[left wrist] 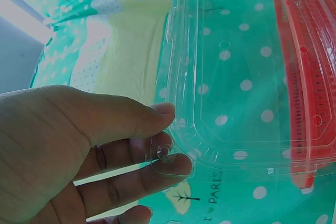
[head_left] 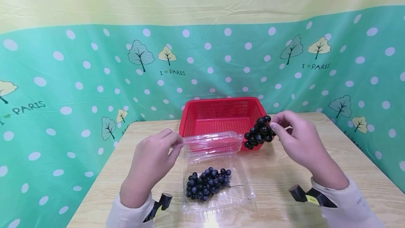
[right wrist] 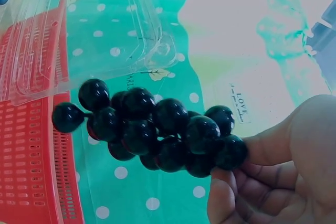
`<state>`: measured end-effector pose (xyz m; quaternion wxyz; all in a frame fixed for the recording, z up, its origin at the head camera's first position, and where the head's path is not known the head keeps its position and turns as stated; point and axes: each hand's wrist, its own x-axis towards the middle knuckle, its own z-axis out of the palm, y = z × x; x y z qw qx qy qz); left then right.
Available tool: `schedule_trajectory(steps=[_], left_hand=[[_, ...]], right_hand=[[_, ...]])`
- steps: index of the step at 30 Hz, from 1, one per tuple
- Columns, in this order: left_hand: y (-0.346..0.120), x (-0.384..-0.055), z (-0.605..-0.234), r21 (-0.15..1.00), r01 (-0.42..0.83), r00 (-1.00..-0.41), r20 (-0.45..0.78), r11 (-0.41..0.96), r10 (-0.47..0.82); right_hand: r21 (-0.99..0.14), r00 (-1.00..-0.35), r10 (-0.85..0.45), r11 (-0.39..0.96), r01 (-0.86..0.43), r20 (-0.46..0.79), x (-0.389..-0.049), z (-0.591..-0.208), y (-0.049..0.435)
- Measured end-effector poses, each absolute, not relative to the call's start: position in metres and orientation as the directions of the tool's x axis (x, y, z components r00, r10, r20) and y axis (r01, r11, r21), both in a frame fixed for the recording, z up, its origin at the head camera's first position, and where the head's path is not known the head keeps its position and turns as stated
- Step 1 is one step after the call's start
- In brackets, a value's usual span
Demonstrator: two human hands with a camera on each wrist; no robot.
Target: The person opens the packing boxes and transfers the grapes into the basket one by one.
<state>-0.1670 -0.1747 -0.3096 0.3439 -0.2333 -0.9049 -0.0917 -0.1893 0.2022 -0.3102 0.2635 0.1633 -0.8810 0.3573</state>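
Observation:
A clear plastic clamshell container stands with its lid [head_left: 212, 143] raised. My left hand [head_left: 157, 157] pinches the lid's left corner between thumb and fingers, plain in the left wrist view at the corner tab [left wrist: 164, 153]. Inside the container's base [head_left: 243, 189] lies a bunch of dark blue grapes [head_left: 207, 184] with a thin stem pointing right. My right hand [head_left: 299, 138] pinches the upper end of a smaller bunch of glossy black grapes [right wrist: 170, 124], held in the air right of the lid, in front of the basket's right end.
Behind the lid a red plastic basket [head_left: 186, 115] with perforated walls sits at the back of the wooden table [head_left: 114, 185]. A green and yellow printed cloth [head_left: 221, 55] hangs behind and at both sides of the table.

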Motion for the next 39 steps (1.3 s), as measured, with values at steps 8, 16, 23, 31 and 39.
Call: schedule_trajectory(steps=[8, 16, 23, 31, 39], left_hand=[[-0.175, -0.166, -0.31, 0.011, 0.48, -0.658, 0.666, 0.877, 0.352], [-0.175, -0.167, -0.31, 0.01, 0.476, -0.66, 0.665, 0.879, 0.35], [-0.175, -0.166, -0.31, 0.008, 0.481, -0.659, 0.663, 0.876, 0.356], [-0.175, -0.166, -0.309, 0.001, 0.484, -0.656, 0.663, 0.875, 0.362], [-0.175, -0.165, -0.309, -0.001, 0.486, -0.655, 0.662, 0.874, 0.365]], right_hand=[[-0.555, -0.787, -0.011, 0.703, -0.445, 0.617, -0.196, -0.314, 0.2], [-0.557, -0.783, 0.012, 0.71, -0.432, 0.622, -0.209, -0.327, 0.198], [-0.557, -0.787, 0.023, 0.72, -0.414, 0.616, -0.218, -0.334, 0.198], [-0.558, -0.793, 0.031, 0.728, -0.399, 0.608, -0.225, -0.342, 0.196], [-0.558, -0.818, 0.018, 0.739, -0.376, 0.575, -0.233, -0.351, 0.196]])
